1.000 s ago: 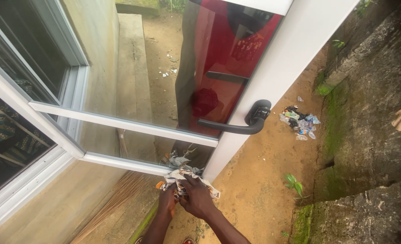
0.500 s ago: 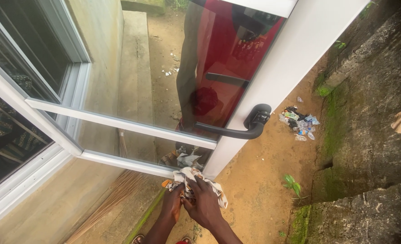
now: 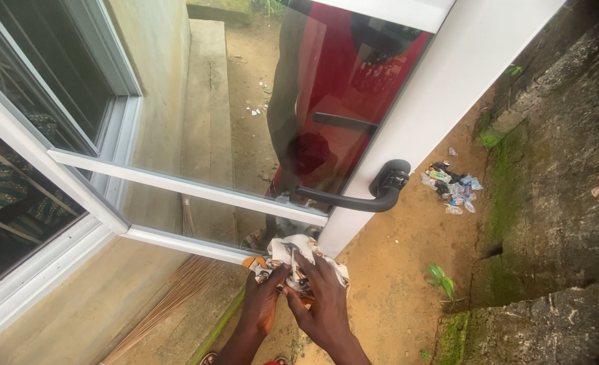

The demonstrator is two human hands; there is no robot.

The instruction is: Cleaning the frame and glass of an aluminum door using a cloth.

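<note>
Both hands, left hand (image 3: 264, 304) and right hand (image 3: 319, 301), grip the crumpled white patterned cloth (image 3: 292, 260) closed-fingered; bunching it firm should wipe the white-framed glass door (image 3: 198, 190) best.

Head camera looks steeply down (close) at the glass door (image 3: 259, 135).

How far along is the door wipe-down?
Done: the upper glass pane reflects cleanly, no visible smears. In hand: both the left hand and right hand press a patterned cloth at the door's bottom corner, below the black handle. Left: cannot tell; the lower frame rail looks untouched.
</note>
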